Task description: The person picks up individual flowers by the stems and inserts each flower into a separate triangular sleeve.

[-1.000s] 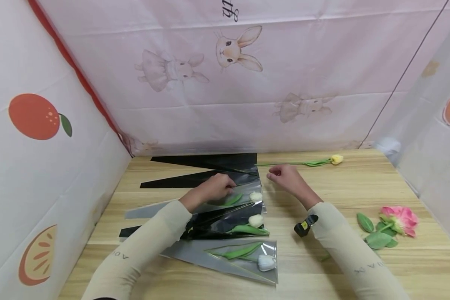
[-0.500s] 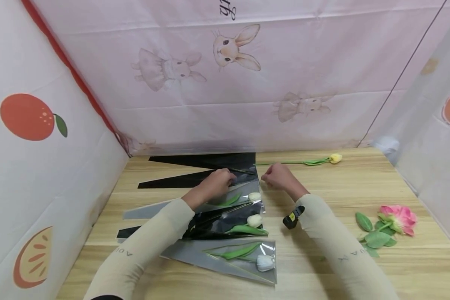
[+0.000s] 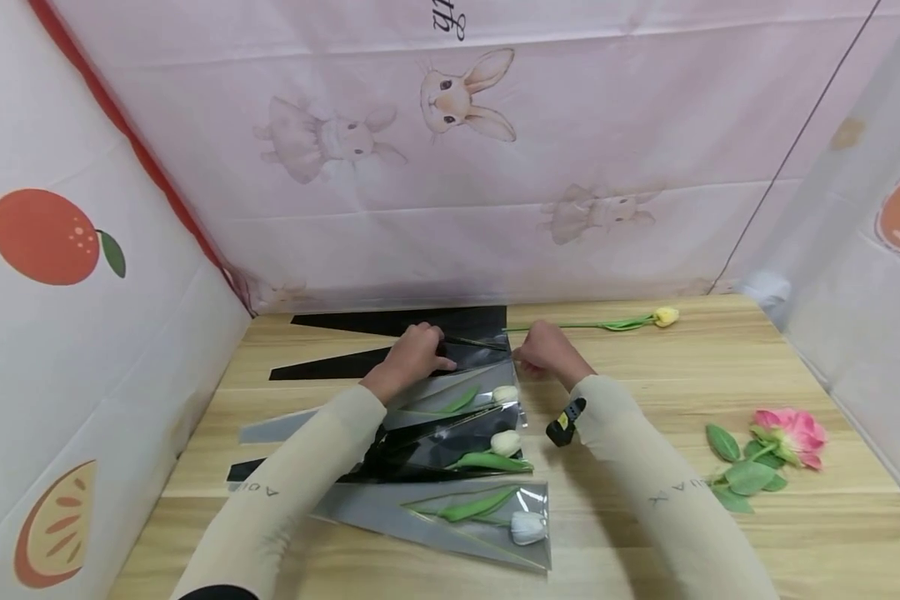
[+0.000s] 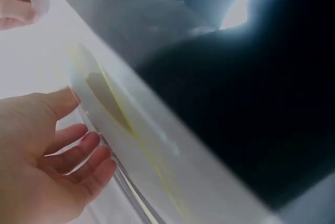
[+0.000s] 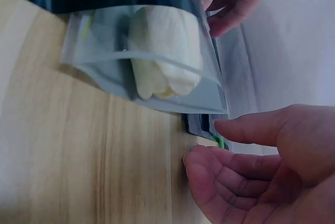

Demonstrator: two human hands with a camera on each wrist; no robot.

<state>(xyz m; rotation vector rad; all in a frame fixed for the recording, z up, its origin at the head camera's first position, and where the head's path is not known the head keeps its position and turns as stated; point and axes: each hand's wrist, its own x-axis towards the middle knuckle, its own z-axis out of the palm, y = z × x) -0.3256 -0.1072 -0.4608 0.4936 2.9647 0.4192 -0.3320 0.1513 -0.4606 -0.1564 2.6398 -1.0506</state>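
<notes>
Pink cloth [image 3: 645,100] printed with rabbits backs a wood-grain table [image 3: 720,367].

Left hand [image 3: 412,360]: on the second black wrapper [image 3: 337,365] from the back, now nearer its narrow end than half a second ago. Thumb parted from the fingers; left wrist view shows them loosely bent against clear film, not clenched.

Right hand [image 3: 544,348]: at that wrapper's wide end, closer to the edge than one second ago. Fingers bent; right wrist view shows thumb and forefinger close but apart. Cannot tell whether film is pinched between them.

Beyond the hands: back black wrapper [image 3: 390,319] lies along the far edge; the yellow tulip [image 3: 665,317] lies to its right, stem end at its wide edge. Unmoved.

Nearer the body, three filled wrappers, same order as before: grey wrapper [image 3: 487,381] with a white tulip [image 3: 505,395], third black wrapper [image 3: 427,454] with a second white bloom [image 3: 506,442], front grey wrapper [image 3: 450,527] with a third white bloom [image 3: 528,527].

Far right, well apart: pink flower [image 3: 790,435] with leaves, lying as earlier.
</notes>
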